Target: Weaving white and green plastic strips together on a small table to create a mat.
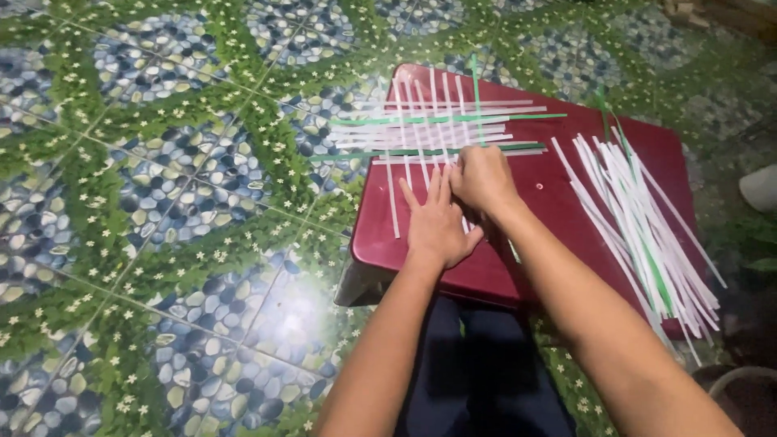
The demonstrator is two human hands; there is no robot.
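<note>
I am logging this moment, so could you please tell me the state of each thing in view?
Woven strips: partly woven, flat on the stool.
Loose strips: unwoven, piled, overhanging the stool's edge.
Stool: upright on the floor.
Left hand: open, pressed flat on the strips.
Right hand: curled at the weave; grip hidden.

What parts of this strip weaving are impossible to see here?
- Head view: the right hand covers the mat's near edge, hiding the strips it works.
- The left hand lies flat over the lower strip ends.
- The loose strips' far ends blur together; they cannot be counted.
- Under the red stool: hidden.
</note>
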